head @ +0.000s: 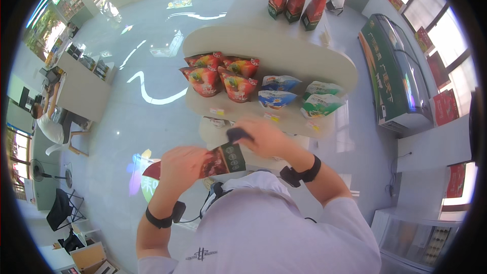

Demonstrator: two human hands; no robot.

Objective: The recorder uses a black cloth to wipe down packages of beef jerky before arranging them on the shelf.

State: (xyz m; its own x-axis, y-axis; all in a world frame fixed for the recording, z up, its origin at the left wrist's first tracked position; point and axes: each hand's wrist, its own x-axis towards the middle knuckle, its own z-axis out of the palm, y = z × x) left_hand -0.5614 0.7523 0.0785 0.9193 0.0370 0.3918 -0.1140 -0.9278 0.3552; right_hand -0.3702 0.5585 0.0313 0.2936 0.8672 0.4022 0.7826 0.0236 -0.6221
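My left hand (183, 165) is closed around a red and dark-green printed pouch (223, 160), held on its side in front of my chest. The pouch resembles the tall ones standing on the counter. In my right hand (262, 135) is a small black object (239, 135), blurred, its kind unclear. It sits just above the pouch's green end; whether the two touch I cannot tell. Beyond my hands, a rounded white shelf (224, 38) bears several red-orange pouches (205, 82), blue-and-white pouches (277, 99) and green-and-white pouches (322, 105).
Three tall red pouches (296, 0) stand on the white counter (253, 5). To the right is a glass-topped chest freezer (395, 72). At the left, a person (51, 125) sits at a desk (81, 93). A fan (49, 175) and a black folding chair (61, 209) stand lower left.
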